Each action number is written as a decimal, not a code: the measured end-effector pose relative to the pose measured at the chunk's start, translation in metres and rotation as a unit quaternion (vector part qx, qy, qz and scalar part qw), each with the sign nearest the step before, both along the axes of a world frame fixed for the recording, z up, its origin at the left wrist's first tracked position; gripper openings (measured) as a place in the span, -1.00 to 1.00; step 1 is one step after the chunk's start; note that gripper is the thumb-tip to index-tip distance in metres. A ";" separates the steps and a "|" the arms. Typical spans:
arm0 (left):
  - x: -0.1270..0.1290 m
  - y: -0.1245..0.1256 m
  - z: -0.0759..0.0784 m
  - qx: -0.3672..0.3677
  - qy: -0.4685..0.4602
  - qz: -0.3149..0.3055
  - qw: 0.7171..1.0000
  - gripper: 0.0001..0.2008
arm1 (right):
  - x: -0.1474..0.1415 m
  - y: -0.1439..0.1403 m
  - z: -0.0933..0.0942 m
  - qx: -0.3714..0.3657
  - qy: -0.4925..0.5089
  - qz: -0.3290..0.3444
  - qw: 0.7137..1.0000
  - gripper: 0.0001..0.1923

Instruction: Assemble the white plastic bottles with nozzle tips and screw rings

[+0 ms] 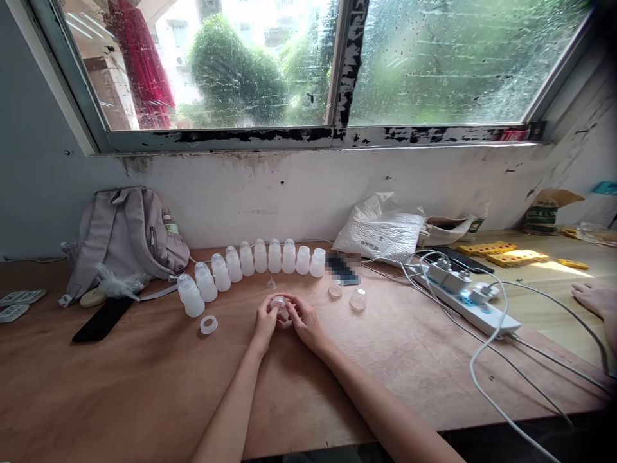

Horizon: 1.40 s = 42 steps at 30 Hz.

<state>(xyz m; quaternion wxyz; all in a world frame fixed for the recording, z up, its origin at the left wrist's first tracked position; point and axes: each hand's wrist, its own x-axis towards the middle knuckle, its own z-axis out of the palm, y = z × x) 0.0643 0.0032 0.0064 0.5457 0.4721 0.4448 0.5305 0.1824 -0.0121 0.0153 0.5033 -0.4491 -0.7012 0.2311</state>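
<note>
Both of my hands meet over the middle of the wooden table [144, 386]. My left hand [266, 321] and my right hand [303, 321] together grip a small translucent white bottle part [279, 307], held between the fingertips. Just behind it lies a tiny clear funnel-shaped piece [271, 283]. A curved row of several white plastic bottles [250, 260] stands beyond my hands. A white ring [209, 325] lies to the left of my left hand. Two clear round lids [357, 299] rest to the right.
A grey backpack [125, 235] leans on the wall at left, with a black phone [103, 319] in front. A white plastic bag [380, 233], a power strip [463, 292] with trailing cables and yellow parts [501, 252] lie at right. Another person's hand [595, 297] rests at the right edge.
</note>
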 end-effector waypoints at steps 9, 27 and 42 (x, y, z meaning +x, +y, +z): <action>-0.009 -0.002 0.011 -0.128 -0.302 -0.084 0.941 -0.58 | 0.005 0.014 -0.016 0.000 0.003 -0.090 0.996 -0.64; -0.010 0.006 0.007 -0.205 -0.367 -0.016 0.907 -0.82 | 0.051 0.136 0.022 -0.015 -0.208 -0.231 0.950 -0.64; -0.003 0.007 0.003 -0.176 -0.355 -0.031 0.917 -0.78 | 0.038 0.018 0.008 0.104 -0.080 -0.117 0.984 -0.78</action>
